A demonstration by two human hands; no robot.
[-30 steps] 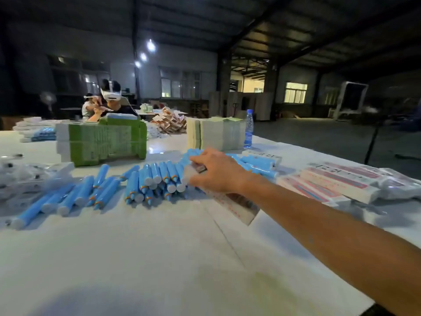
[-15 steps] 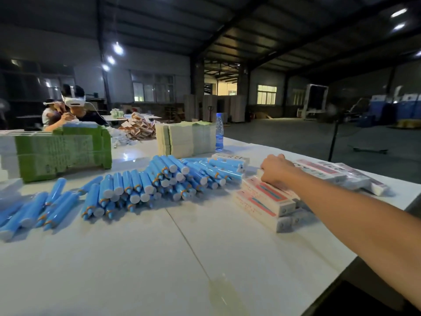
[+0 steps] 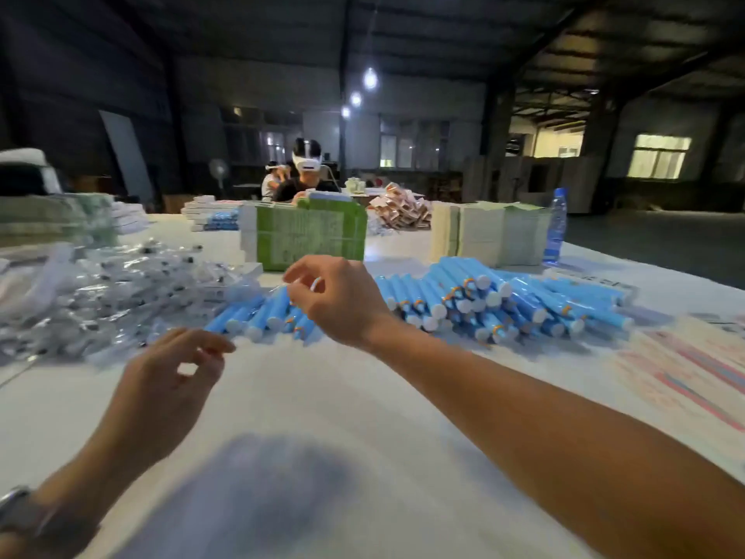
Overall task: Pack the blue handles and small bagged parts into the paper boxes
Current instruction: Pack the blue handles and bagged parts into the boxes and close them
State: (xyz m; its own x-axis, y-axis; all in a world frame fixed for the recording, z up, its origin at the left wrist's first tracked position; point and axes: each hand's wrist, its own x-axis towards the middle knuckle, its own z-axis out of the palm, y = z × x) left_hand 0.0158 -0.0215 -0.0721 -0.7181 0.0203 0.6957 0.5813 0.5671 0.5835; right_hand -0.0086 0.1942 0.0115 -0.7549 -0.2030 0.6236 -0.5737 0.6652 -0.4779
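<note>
Many blue handles with white end caps lie in a long heap across the middle of the white table. My right hand hovers just above the heap's left part, fingers loosely curled, holding nothing that I can see. Lower left, my left hand hangs over bare table, its thumb and forefinger close together and nothing in it. Small bagged parts form a clear plastic pile at the left. Flat paper boxes with pink and blue stripes lie blurred at the right.
A green stack of cartons and a pale stack stand behind the handles, with a water bottle at the far right. A person wearing a headset sits at the table's far side.
My right hand left the paper boxes at the right and came over the blue handles at the centre. My left hand has come into view. The view swung left.
</note>
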